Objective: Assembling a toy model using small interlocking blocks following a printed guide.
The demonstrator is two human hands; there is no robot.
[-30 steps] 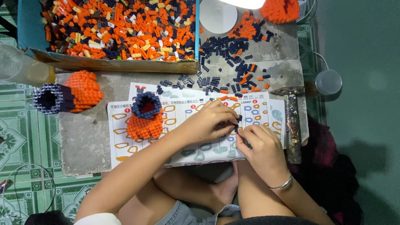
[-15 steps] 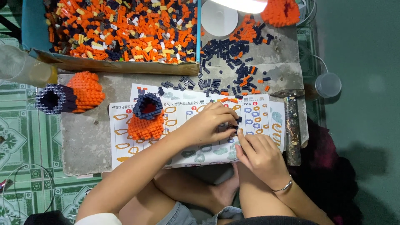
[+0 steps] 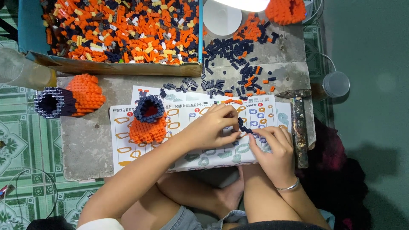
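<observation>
Over the instruction sheet [image 3: 187, 127], my left hand [image 3: 213, 127] and right hand [image 3: 272, 147] pinch a dark brick strip [image 3: 245, 126]; I judge assembly ongoing, needing careful alignment.

Green patterned floor tiles [image 3: 17, 127]; grey slab [image 3: 85, 149].

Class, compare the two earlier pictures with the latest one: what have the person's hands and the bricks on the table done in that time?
Very little. The left hand and right hand stay together over the instruction sheet, fingers working the same short dark brick strip; only the fingers shift slightly. The orange-and-dark model on the sheet, the loose bricks and the hammer have not moved.
</observation>
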